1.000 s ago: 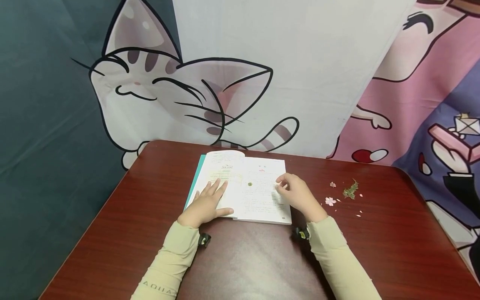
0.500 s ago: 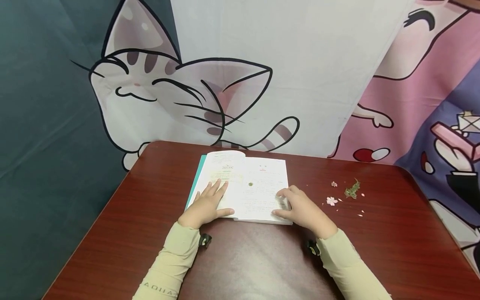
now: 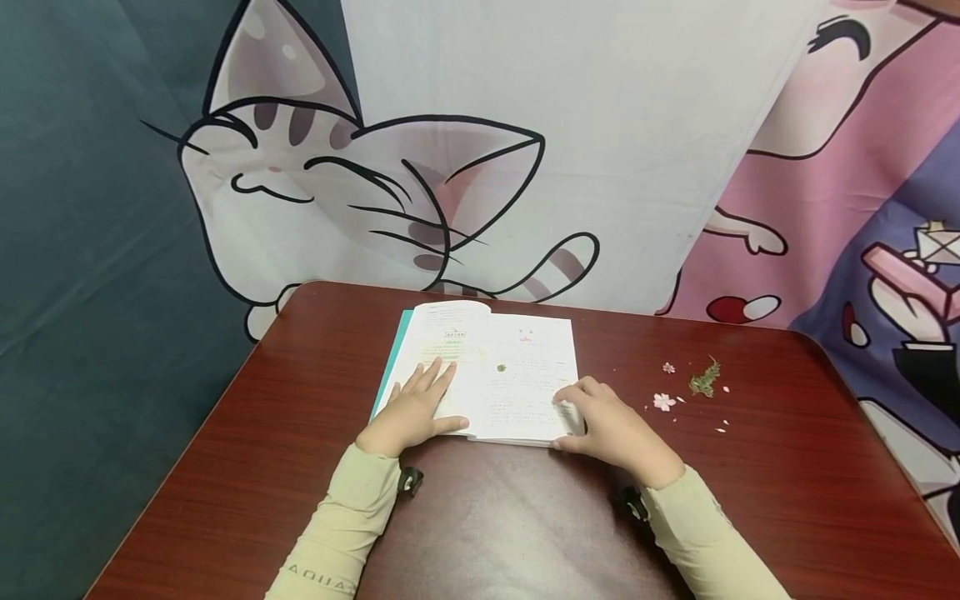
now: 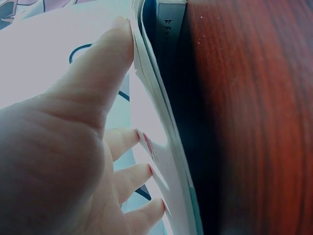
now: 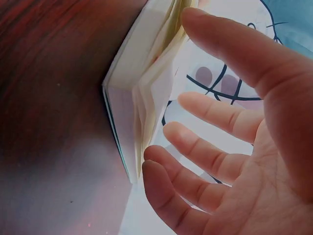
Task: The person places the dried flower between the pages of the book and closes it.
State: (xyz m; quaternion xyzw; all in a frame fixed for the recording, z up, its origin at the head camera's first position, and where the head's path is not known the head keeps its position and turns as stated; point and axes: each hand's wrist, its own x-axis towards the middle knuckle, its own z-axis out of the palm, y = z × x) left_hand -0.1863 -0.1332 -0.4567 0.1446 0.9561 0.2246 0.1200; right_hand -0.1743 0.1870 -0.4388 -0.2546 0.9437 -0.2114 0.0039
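Observation:
An open book [image 3: 525,396] with a teal cover lies on the table. My left hand [image 3: 408,417] rests flat on its left page, fingers spread; in the left wrist view the left thumb [image 4: 110,54] lies by the page edge. At the lower right corner is my right hand [image 3: 611,421], its fingers loosely bent over the right page. The right thumb [image 5: 215,29] touches the page edges at the bottom in the right wrist view. Between the two hands, a small flattened green plant piece [image 3: 502,367] lies on the right page.
Right of the book lie a green leafy sprig [image 3: 705,379], a pink flower [image 3: 663,402], a smaller pink flower [image 3: 668,367] and several loose petals. The reddish-brown table [image 3: 510,525] ends at a printed cloth backdrop [image 3: 637,125].
My right hand has come down from the right page's middle edge to its lower right corner, its fingers parting from a closer bend. The left hand has stayed in place.

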